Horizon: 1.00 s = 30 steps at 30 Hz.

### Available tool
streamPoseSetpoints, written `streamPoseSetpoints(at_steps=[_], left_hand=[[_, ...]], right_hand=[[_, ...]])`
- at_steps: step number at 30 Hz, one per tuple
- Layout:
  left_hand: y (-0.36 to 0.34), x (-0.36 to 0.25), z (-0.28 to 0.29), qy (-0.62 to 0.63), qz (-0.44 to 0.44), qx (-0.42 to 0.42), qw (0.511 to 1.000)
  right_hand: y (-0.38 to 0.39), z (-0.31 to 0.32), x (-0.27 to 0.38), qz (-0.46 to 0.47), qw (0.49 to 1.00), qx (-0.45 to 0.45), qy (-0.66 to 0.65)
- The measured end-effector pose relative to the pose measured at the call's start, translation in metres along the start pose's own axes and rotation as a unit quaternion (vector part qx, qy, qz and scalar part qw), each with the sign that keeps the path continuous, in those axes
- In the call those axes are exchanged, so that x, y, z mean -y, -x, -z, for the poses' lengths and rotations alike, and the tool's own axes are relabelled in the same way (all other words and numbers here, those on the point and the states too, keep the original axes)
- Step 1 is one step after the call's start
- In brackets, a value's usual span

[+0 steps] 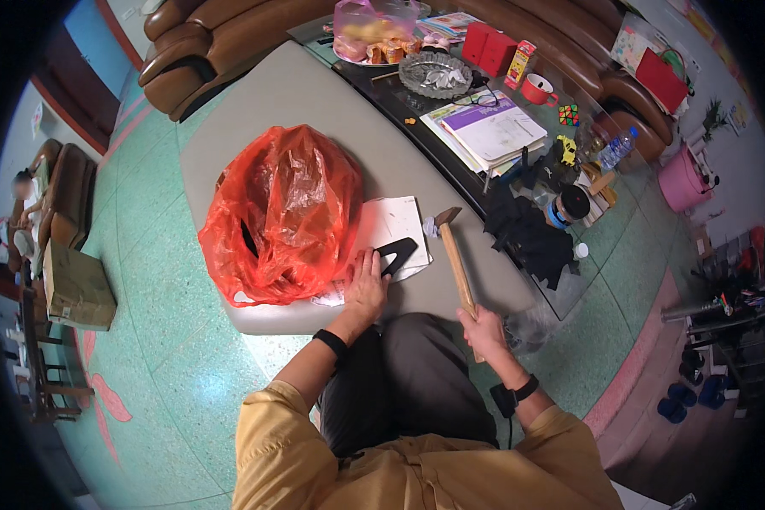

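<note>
My right hand [483,333] is closed around the wooden handle of a hammer [459,270], whose dark metal head points away from me. The hammer head is at a small crumpled white wad [431,227]. My left hand [366,287] lies with its fingers stretched out at the edge of a large red plastic bag [293,204], against a black angular piece [404,252]. What that black piece is, I cannot make out. Under it lie white sheets of paper or board [397,218]. The bag is puffed up, and its contents are hidden.
All this rests on a grey padded bench [255,93]. Beside it, a dark glass table [391,95] holds a glass ashtray [434,75], papers [495,127], a red mug [538,89], a bottle [618,149] and black cloth [531,240]. A cardboard box [78,287] stands left.
</note>
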<state>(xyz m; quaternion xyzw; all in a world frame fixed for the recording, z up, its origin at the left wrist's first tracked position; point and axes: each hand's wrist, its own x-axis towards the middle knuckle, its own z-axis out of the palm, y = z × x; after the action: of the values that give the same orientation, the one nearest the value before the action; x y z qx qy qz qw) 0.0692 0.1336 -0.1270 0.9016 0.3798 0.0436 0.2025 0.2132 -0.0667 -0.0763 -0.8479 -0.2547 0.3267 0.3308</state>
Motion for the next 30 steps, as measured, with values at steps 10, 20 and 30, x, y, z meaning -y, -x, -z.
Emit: streamPoseSetpoints(at_steps=[10,20,30], left_hand=[[-0.021,0.006,-0.008,0.044,-0.041,0.016,0.998],[-0.024,0.010,-0.001,0.028,-0.062,0.028,0.997],[-0.020,0.018,-0.005,0.171,0.010,-0.004,0.985]], right_hand=[[-0.014,-0.026,-0.009,0.209,0.946,-0.093,0.227],[-0.016,-0.037,-0.007,0.175,0.949,-0.062,0.254],[-0.021,-0.038,-0.008,0.185,0.952,-0.050,0.240]])
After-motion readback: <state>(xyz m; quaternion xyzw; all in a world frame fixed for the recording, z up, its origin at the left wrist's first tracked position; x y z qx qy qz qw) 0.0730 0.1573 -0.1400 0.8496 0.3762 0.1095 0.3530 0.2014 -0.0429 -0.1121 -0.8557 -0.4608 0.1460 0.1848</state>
